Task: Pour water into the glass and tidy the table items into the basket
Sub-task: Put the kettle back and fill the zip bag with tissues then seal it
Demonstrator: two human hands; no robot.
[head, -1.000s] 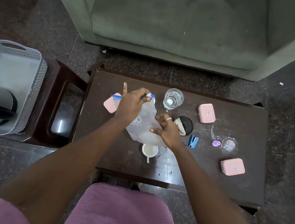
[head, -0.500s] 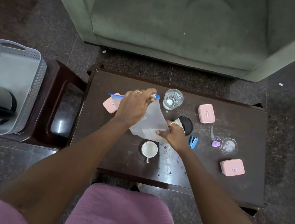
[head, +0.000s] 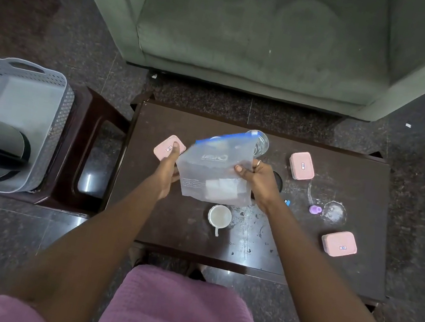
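Head view of a person holding a clear zip bag (head: 216,167) above the dark tabletop (head: 180,240). The right hand (head: 260,182) pinches the bag's right edge between thumb and fingers; the left hand (head: 168,170) supports the left edge, though the bag hides whether those fingers are closed on it. The bag is translucent with a blue closure strip along its top and pale flat contents low inside, and it hangs tilted, its upper corner overlapping the glass (head: 261,144) in this view. The main risk appears to be that corner or the right hand brushing the glass and tipping it, as the two stand close together. A loose left-side hold could also let the limp film sag onto the white cup (head: 220,216) just below. Three pink boxes (head: 301,165) lie spread on the tabletop; the grey basket (head: 13,125) stands well apart on a stool to the left.
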